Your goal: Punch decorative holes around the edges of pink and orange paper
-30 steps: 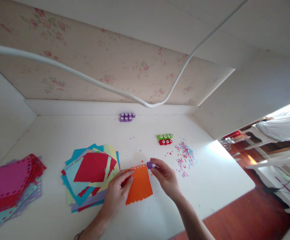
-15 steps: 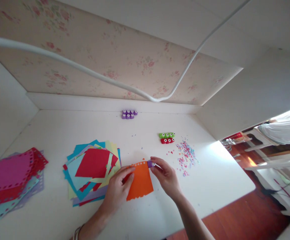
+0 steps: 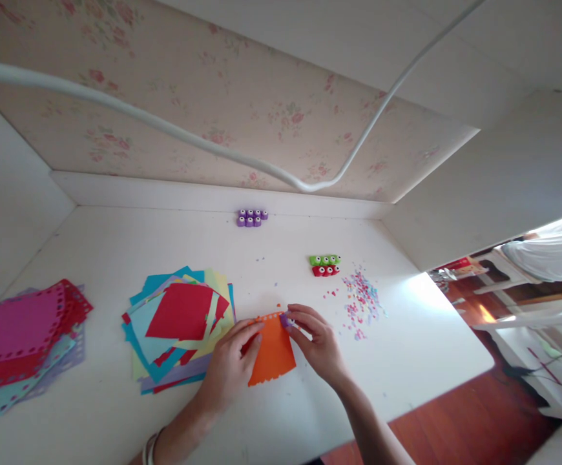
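Note:
An orange sheet of paper [image 3: 274, 355] is held between my hands, with a row of small punched holes along its top edge and a notched lower edge. My left hand [image 3: 232, 358] pinches its left side. In my right hand [image 3: 317, 339] is a small purple craft punch [image 3: 287, 320], gripped between thumb and fingers at the sheet's upper right corner. Just left of my left hand lies a loose stack of coloured paper [image 3: 184, 313], a red sheet on top.
Purple punches [image 3: 250, 218] stand by the wall. Green punches [image 3: 325, 259] and red punches [image 3: 326, 270] sit right of centre, beside scattered confetti [image 3: 361, 297]. Hole-edged sheets [image 3: 19, 326] lie far left. A white cable [image 3: 203, 150] hangs across the wallpaper.
My right hand and the purple punch have shifted slightly left, and the punch has tilted onto the orange paper's corner. The fingers of my right hand now cover more of the punch.

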Tool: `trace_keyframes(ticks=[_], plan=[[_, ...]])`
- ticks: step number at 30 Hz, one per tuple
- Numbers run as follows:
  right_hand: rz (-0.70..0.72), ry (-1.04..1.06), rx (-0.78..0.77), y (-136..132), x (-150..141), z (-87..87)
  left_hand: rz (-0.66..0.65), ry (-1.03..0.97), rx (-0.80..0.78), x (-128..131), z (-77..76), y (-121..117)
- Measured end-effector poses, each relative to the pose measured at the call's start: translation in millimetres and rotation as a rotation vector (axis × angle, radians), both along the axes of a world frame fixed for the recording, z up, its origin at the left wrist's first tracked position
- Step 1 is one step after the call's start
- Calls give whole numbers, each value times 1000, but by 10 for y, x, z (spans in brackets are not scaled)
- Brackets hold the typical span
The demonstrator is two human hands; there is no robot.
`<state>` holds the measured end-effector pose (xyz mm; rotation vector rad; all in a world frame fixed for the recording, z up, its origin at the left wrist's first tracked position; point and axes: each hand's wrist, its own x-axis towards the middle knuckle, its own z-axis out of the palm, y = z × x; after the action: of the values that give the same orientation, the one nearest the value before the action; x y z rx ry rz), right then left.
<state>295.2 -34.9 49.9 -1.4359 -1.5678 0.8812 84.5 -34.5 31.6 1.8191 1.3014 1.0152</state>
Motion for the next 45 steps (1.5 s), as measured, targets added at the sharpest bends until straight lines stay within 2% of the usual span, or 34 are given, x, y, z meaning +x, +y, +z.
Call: trace_keyframes(ticks=[7, 10, 15, 18, 21, 28, 45], plan=[[66, -128, 76, -6, 15, -120, -52, 102, 106, 64, -181, -65], [47, -158, 84, -29, 14, -195, -60, 162, 138, 88, -211, -92], [42, -251, 197, -72, 26, -308, -90, 316, 185, 111, -174, -166], [43, -308, 288, -95, 32, -331, -76, 399, 277, 105, -105, -189], [41, -344, 306, -115, 31, -331, -105, 465, 342, 101, -35, -188], [52, -357, 313, -125, 21, -325, -172, 529, 325, 148, -36, -257], [49, -382, 327, -119, 15, -337, -176, 485, 302, 142, -91, -261]])
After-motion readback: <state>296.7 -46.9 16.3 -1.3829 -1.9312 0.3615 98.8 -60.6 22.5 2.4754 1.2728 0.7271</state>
